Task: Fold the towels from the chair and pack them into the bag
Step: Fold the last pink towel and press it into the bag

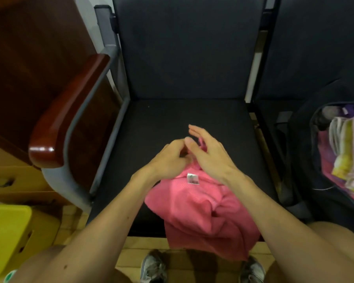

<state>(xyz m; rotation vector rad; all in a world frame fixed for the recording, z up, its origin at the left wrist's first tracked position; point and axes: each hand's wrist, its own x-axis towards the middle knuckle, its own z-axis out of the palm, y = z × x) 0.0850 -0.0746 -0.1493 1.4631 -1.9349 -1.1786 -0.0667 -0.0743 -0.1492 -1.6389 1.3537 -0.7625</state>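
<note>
Left hand has its fingers curled and pinches the top edge of the pink towel. Right hand is mostly open, fingers spread and near straight, thumb down at the same edge. A sliver of pink shows under it, but we can't tell if it actually grips.

The towel sits bunched on the front of the chair seat, its lower part hanging over the front lip, white label facing up. No clean fold in it yet.

Progress, as we read it: this is the only towel we see on the seat. The bag stands open on the next seat to the right, with a striped yellow-lilac towel and something pink already inside, so we judge most of the packing done. Left to do: fold this one and move it over to the bag.

Obstacles: none between towel and bag that we see. The wooden armrest is on the far side, well apart from the route. The bag looks fairly full, so fit may be tight.
</note>
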